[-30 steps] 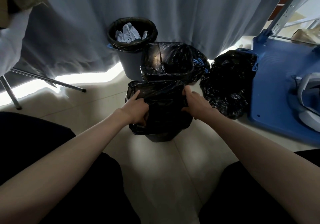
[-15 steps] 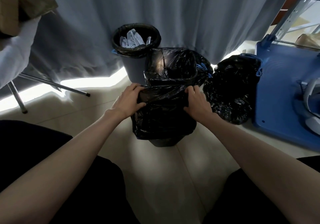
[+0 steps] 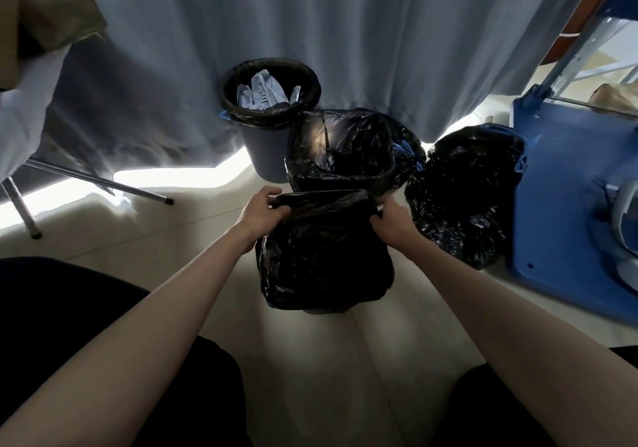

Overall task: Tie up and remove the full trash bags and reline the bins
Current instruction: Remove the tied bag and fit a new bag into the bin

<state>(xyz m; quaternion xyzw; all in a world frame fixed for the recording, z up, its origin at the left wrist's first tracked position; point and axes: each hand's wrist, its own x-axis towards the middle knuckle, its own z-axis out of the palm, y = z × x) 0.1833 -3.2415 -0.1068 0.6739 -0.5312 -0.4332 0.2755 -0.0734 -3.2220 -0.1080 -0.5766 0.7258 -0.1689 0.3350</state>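
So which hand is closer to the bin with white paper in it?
The left hand. It grips the near black bag's rim just below and slightly right of the paper bin. The right hand grips the rim's other end, farther right.

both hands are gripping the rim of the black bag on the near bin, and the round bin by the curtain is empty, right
Not quite. In the head view the round bin by the curtain holds crumpled white paper, so it is not empty. The rest stands: the left hand and right hand both grip the black bag at its rim.
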